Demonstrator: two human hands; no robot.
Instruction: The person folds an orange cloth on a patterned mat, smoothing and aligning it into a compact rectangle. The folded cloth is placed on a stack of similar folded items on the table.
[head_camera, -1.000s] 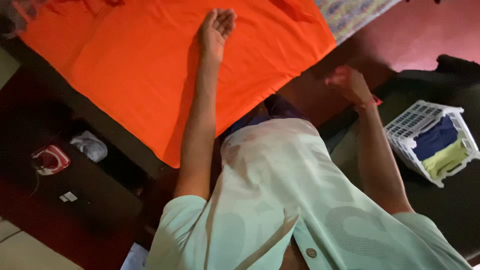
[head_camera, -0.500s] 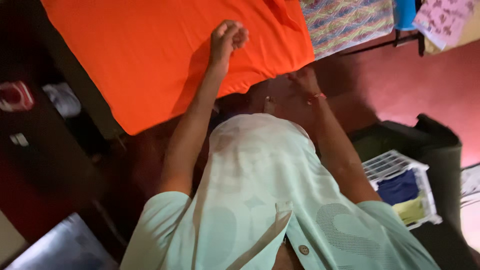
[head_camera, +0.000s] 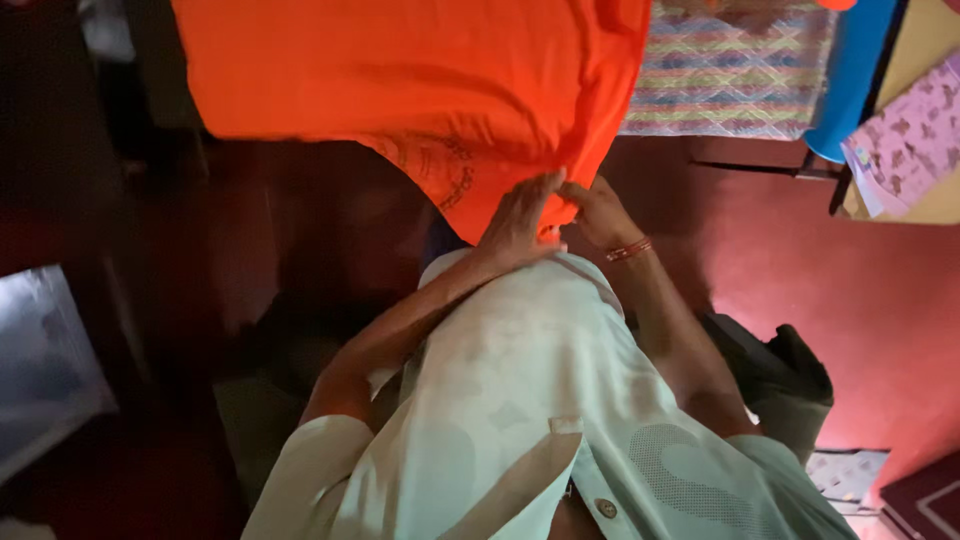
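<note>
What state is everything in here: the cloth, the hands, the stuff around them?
Orange cloth: spread out, lower edge gathered and lifted.
Left hand: closed on the orange cloth's edge.
Right hand: pinching the same edge, a bracelet on its wrist.
Striped fabric: lying flat.
Pink patterned cloth: hanging over a dark rail.

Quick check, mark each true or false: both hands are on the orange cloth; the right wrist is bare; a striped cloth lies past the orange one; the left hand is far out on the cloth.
1. Both hands grip the orange cloth. True: left hand and right hand meet at its lower corner.
2. The right wrist is bare. False: it wears a red band.
3. A striped cloth lies beyond. True.
4. The left hand is far out. False: it is beside the right.
</note>
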